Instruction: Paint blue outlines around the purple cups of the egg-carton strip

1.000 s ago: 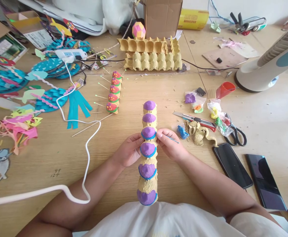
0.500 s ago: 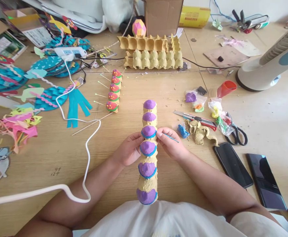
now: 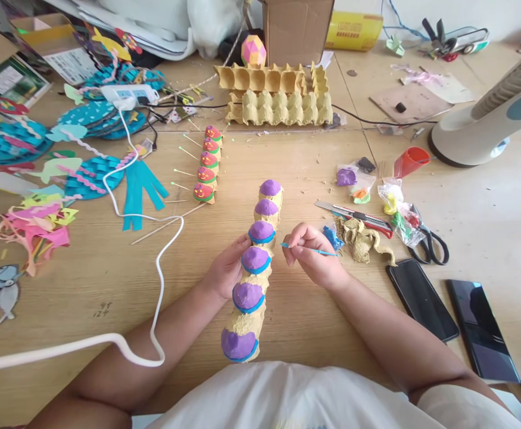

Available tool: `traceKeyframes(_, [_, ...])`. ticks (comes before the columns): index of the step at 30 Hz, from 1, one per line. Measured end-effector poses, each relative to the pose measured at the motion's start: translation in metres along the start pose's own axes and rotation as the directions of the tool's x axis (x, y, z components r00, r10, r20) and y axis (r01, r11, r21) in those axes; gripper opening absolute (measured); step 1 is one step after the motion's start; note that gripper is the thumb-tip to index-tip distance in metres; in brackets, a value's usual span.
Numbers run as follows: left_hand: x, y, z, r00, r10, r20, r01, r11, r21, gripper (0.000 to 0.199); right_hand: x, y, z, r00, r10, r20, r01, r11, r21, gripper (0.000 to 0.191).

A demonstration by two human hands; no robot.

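Observation:
A long strip of egg carton (image 3: 241, 322) stretches away from my body, its bumps capped with purple clay. Blue clay bands edge the nearer purple caps, while the two farthest show none. My left hand (image 3: 230, 265) is closed on the strip's left side near the middle, with some fingers hidden beneath it. Just right of the strip, my right hand (image 3: 311, 253) pinches a thin blue stick-like piece (image 3: 316, 250); whether it is a tool or rolled clay I cannot tell. Its tip is apart from the strip. Blue clay (image 3: 332, 237) lies beyond that hand.
A utility knife (image 3: 353, 218), torn carton scraps (image 3: 359, 241), scissors (image 3: 432, 244) and two phones (image 3: 422, 298) lie to the right. A smaller red-and-green carton strip (image 3: 207, 167) stands ahead. A white cable (image 3: 159, 274) crosses the left side. Egg cartons (image 3: 287, 108) sit at the back.
The near end of the carton strip has swung left. My right hand has come away from the strip toward the right, still pinching the blue piece.

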State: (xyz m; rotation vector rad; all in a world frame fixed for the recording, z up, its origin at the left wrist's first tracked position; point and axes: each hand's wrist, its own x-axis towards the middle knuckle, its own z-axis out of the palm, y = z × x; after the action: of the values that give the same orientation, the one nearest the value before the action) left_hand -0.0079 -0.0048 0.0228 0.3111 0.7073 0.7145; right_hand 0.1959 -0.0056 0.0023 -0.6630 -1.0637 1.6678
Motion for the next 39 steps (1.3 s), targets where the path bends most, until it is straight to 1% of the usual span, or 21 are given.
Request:
traceKeyframes(2, [-0.002,0.001,0.002,1.0,-0.012,0.015,0.012,1.0,0.026,0.017,-0.001,0.001,0.001,0.998,0.034,0.05,-0.033,0.999,-0.006,0.026])
traceKeyframes(4, [-0.003,0.001,0.004,0.999,-0.04,0.004,0.04,0.998,0.041,0.017,-0.001,0.0,0.003,0.997,0.048,0.058,-0.047,0.999,-0.022,0.026])
traceKeyframes(6, [-0.003,0.001,0.006,0.998,-0.055,-0.02,0.056,0.998,0.039,0.018,0.001,-0.003,0.004,0.998,0.052,0.023,-0.051,0.997,-0.051,0.026])
traceKeyframes(10, [-0.004,0.0,0.008,0.999,-0.04,-0.035,0.041,0.998,0.053,0.019,0.003,-0.007,0.006,0.996,0.029,-0.081,-0.04,0.989,-0.14,0.029])
traceKeyframes(12, [-0.004,0.0,0.006,0.998,-0.034,-0.05,0.038,0.997,0.066,0.018,0.004,-0.008,0.005,0.995,-0.026,-0.099,0.005,0.978,-0.209,0.029])
traceKeyframes(16, [-0.003,0.002,0.004,0.996,-0.066,-0.068,0.071,0.994,0.078,0.019,0.004,-0.008,0.004,0.971,-0.212,-0.112,0.168,0.934,-0.315,0.027])
traceKeyframes(18, [-0.003,0.003,0.003,0.995,-0.09,-0.052,0.094,0.992,0.087,0.02,0.003,-0.008,0.004,0.96,-0.25,-0.127,0.192,0.915,-0.354,0.026])
traceKeyframes(23, [-0.003,0.002,0.003,0.995,-0.095,-0.034,0.097,0.992,0.082,0.021,0.003,-0.01,0.006,0.965,-0.222,-0.138,0.152,0.907,-0.394,0.029])
traceKeyframes(29, [0.0,-0.002,0.002,1.0,-0.024,-0.001,0.024,0.999,0.035,0.015,0.004,-0.011,0.008,0.973,-0.15,-0.176,0.075,0.925,-0.371,0.033])
traceKeyframes(34, [0.0,-0.003,0.003,0.999,-0.036,-0.02,0.037,0.999,0.013,0.017,0.003,-0.011,0.009,0.972,-0.138,-0.188,0.068,0.938,-0.339,0.034])
traceKeyframes(39, [-0.002,-0.002,0.004,0.999,-0.046,0.005,0.045,0.998,0.041,0.013,0.004,-0.01,0.009,0.973,-0.129,-0.191,0.059,0.94,-0.336,0.032])
